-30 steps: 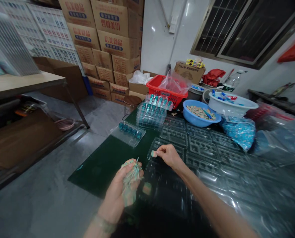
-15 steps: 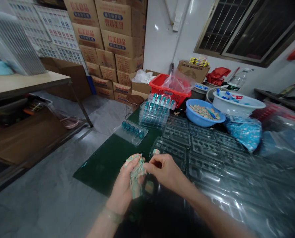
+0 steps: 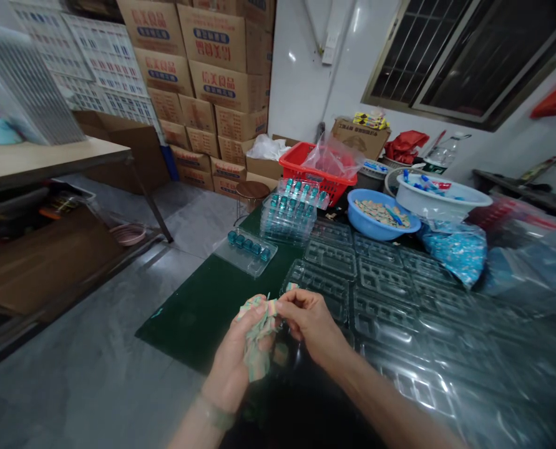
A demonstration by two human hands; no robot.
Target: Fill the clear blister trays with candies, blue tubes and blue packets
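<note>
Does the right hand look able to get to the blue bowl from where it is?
Probably yes. The right hand is at the pastel strips, and only low, clear plastic trays lie between it and the blue bowl. Nothing tall blocks the way, though it would need a forward stretch.

Stacked cardboard cartons point(image 3: 214, 62), red plastic basket point(image 3: 294, 163), blue bowl point(image 3: 375, 232), white basin point(image 3: 441, 206)

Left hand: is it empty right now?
No, the left hand cups a bunch of pastel striped strips in its palm.
</note>
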